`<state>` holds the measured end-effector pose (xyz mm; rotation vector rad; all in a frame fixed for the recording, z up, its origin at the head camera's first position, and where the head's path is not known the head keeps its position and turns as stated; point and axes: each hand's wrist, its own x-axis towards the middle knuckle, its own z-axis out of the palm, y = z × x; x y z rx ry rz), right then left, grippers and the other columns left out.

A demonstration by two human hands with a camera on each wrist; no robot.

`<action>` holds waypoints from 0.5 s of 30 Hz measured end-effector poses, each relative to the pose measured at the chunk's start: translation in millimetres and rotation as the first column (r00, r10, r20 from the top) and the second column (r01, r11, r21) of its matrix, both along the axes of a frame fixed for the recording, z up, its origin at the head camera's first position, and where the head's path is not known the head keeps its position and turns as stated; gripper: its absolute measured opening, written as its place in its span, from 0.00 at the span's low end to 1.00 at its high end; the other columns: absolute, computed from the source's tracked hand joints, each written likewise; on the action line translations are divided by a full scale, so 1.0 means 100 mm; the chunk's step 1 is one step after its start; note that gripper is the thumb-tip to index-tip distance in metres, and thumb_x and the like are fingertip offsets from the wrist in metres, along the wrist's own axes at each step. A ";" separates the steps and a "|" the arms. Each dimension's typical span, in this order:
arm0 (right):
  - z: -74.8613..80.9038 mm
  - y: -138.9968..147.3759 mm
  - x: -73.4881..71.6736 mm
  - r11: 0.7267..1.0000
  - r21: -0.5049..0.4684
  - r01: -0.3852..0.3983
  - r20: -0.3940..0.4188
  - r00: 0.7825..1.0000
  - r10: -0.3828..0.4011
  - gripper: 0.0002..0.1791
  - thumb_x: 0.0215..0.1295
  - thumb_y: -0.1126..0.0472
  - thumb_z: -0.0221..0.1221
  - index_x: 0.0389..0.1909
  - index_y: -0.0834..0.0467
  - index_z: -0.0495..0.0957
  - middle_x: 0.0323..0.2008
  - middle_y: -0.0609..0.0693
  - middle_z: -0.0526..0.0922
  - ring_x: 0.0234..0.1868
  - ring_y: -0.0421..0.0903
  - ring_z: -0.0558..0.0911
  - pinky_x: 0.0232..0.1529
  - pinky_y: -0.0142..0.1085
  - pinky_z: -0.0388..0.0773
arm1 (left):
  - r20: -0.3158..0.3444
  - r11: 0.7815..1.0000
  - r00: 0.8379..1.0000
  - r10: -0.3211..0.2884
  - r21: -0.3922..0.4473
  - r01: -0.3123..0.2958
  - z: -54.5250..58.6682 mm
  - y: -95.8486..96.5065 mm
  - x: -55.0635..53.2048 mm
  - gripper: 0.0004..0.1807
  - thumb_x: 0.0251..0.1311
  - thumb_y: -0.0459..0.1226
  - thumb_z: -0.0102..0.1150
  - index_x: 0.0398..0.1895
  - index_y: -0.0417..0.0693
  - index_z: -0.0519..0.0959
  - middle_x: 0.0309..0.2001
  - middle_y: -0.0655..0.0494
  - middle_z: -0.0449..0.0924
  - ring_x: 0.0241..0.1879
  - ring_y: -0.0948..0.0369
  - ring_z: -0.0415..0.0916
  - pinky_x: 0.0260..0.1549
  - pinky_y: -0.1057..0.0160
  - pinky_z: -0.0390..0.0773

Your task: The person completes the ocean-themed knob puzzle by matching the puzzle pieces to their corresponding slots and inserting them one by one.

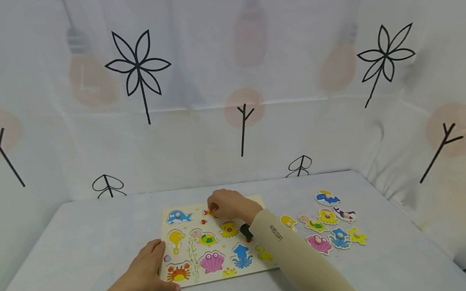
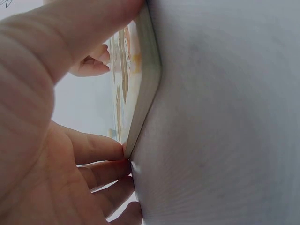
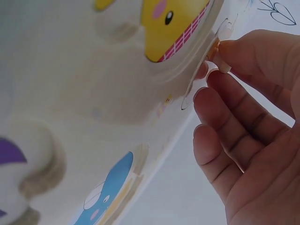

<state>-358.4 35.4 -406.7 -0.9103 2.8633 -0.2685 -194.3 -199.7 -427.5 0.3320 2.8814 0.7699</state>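
A pale puzzle board [image 1: 194, 279] with sea-animal pictures lies on the table. My left hand [image 1: 143, 274] holds its near left corner, thumb along the front edge and fingers against the left edge. Over the back middle of the board, my right hand [image 1: 230, 204] pinches a knobbed puzzle piece between thumb and fingertips. In the right wrist view the orange knob [image 3: 214, 50] shows between those fingertips; the fingers hide most of the piece, so its animal cannot be told. Pictures of a crab [image 1: 179, 272], a pink shell [image 1: 212, 262] and a blue squid [image 1: 242, 256] run along the board's front.
Loose knobbed pieces lie right of the board: a blue whale [image 1: 327, 197], a turtle [image 1: 313, 225], a yellow octopus [image 1: 327, 217], a pink shell piece [image 1: 320, 244], a blue squid piece [image 1: 340, 239], a starfish [image 1: 357, 236] and others. A patterned cloth [image 1: 213, 133] hangs behind the table.
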 end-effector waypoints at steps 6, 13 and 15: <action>-0.02 0.00 -0.01 1.000 -0.004 0.001 -0.006 1.000 -0.001 0.05 0.65 0.59 0.59 0.39 0.49 0.82 0.37 0.41 0.77 0.36 0.41 0.72 0.39 0.32 0.72 | -0.001 1.000 1.000 -0.001 -0.002 0.001 0.00 0.00 0.00 0.66 0.29 0.59 0.78 0.67 0.28 0.58 0.67 0.32 0.55 0.65 0.38 0.54 0.64 0.37 0.56; -0.02 0.00 -0.01 1.000 -0.016 0.007 0.011 1.000 -0.007 0.06 0.65 0.59 0.59 0.40 0.49 0.82 0.36 0.41 0.77 0.36 0.41 0.72 0.40 0.32 0.72 | -0.001 1.000 1.000 -0.003 -0.006 0.003 0.00 0.00 0.00 0.66 0.29 0.59 0.78 0.67 0.28 0.58 0.67 0.32 0.55 0.65 0.37 0.54 0.64 0.37 0.56; -0.02 0.00 -0.01 1.000 -0.017 0.009 0.015 1.000 -0.009 0.05 0.65 0.58 0.59 0.39 0.49 0.82 0.36 0.41 0.77 0.37 0.41 0.72 0.40 0.32 0.72 | 0.000 1.000 1.000 -0.004 -0.006 0.004 0.00 0.00 -0.01 0.66 0.29 0.59 0.78 0.67 0.28 0.58 0.67 0.32 0.55 0.65 0.37 0.54 0.64 0.37 0.56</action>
